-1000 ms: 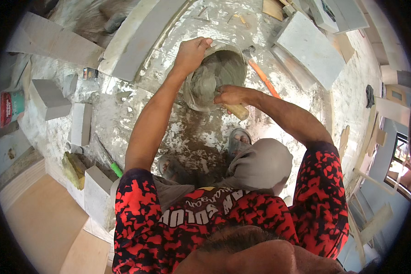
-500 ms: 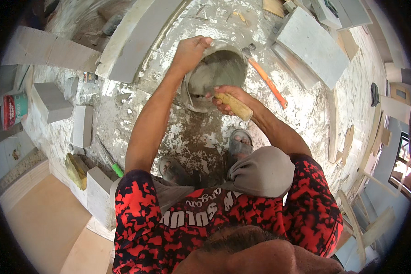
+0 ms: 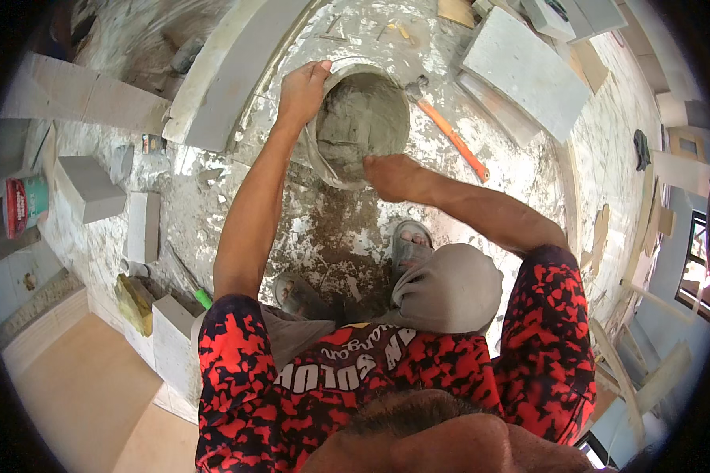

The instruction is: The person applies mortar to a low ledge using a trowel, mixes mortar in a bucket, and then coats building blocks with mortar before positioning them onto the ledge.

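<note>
Just ahead of the person's feet, a bucket [image 3: 319,164] is sitting on the blotchy floor [image 3: 312,229], and grey wet cement [image 3: 375,102] is filling much of what I am seeing inside it. The left hand [image 3: 304,93] is grasping the bucket at the far left of its rim, with the thumb lying along the top. The right hand [image 3: 394,177] is curling into a fist at the near right edge, its fingers reaching over the rim; the knuckles are hiding whatever is inside it, so I cannot tell what, if anything, it is holding.

To the right of the bucket, a hammer [image 3: 454,140] with an orange handle is lying at a slant, its head pointing toward the bucket. Beyond that, a broad pale slab [image 3: 525,72] is resting. A long grey block [image 3: 241,71] is stretching past the left hand. Over on the left, smaller blocks [image 3: 91,189] are standing near a red and green tub [image 3: 25,206], and a green-handled tool [image 3: 203,298] is lying close to the left sleeve [image 3: 235,339]. The person is wearing sandals [image 3: 410,251] and a red and black patterned shirt [image 3: 544,339].
</note>
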`<state>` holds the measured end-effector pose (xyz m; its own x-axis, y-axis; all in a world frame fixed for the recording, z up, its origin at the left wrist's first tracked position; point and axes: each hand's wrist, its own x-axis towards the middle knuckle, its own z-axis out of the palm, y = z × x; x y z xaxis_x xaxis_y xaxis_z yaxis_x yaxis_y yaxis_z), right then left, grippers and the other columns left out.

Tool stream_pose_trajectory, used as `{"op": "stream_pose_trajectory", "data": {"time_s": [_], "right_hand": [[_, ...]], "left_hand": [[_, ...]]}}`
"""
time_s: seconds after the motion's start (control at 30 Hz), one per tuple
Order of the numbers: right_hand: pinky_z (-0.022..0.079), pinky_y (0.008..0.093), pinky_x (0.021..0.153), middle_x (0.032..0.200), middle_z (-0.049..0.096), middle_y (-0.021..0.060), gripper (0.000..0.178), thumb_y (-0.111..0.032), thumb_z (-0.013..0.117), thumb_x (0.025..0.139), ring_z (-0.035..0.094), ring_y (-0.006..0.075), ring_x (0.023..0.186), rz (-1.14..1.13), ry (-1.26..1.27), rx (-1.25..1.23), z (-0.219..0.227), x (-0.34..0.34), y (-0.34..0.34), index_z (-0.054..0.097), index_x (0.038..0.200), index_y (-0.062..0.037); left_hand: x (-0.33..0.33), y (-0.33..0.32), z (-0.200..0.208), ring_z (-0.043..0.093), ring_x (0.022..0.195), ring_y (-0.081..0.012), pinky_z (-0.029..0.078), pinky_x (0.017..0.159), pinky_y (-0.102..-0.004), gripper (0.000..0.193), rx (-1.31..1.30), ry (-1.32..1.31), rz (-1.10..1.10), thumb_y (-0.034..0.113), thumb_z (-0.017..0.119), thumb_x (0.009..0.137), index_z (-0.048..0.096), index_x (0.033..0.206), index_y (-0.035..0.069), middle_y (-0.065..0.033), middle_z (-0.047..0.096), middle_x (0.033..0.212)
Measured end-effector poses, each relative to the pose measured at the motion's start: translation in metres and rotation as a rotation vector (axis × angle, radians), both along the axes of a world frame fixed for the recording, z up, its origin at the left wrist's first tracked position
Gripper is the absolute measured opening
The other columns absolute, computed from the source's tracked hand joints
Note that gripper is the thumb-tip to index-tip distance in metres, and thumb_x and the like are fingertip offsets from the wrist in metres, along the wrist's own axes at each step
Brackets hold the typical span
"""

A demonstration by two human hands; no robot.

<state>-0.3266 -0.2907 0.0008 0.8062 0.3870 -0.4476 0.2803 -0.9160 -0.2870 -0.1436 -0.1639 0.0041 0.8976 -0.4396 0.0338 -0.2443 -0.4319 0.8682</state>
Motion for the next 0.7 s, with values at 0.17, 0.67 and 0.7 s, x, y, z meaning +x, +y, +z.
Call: {"op": "stream_pose_trajectory", "data": {"time_s": [0.17, 0.67, 0.7], "right_hand": [[0.053, 0.0440, 0.063, 0.077, 0.064, 0.0231, 0.020, -0.008, 0.056, 0.078, 0.066, 0.0367, 0.073, -0.240, -0.092, 0.009, 0.006, 0.038, -0.017, 0.057, 0.092, 0.0068], [0.053, 0.0466, 0.066, 0.086, 0.062, 0.0300, 0.034, -0.009, 0.047, 0.081, 0.065, 0.0398, 0.079, -0.114, 0.146, -0.168, -0.014, 0.028, -0.014, 0.043, 0.105, 0.0155], [0.052, 0.0466, 0.069, 0.086, 0.062, 0.0312, 0.036, -0.010, 0.048, 0.081, 0.065, 0.0405, 0.082, -0.095, 0.203, -0.145, -0.015, 0.017, -0.004, 0.043, 0.105, 0.0167]], "left_hand": [[-0.001, -0.001, 0.004, 0.061, 0.077, -0.0348, 0.045, 0.072, -0.0400, 0.047, 0.028, -0.033, -0.014, 0.039, 0.047, 0.093, 0.065, 0.091, -0.005, -0.0238, 0.064, 0.082], [-0.010, -0.013, 0.003, 0.061, 0.083, -0.0402, 0.046, 0.075, -0.0430, 0.045, -0.043, 0.002, 0.077, 0.038, 0.047, 0.094, 0.065, 0.096, -0.004, -0.0254, 0.064, 0.088], [-0.010, -0.013, 0.003, 0.061, 0.083, -0.0403, 0.046, 0.076, -0.0430, 0.045, -0.042, 0.012, 0.072, 0.037, 0.047, 0.094, 0.065, 0.096, -0.004, -0.0252, 0.065, 0.088]]}}
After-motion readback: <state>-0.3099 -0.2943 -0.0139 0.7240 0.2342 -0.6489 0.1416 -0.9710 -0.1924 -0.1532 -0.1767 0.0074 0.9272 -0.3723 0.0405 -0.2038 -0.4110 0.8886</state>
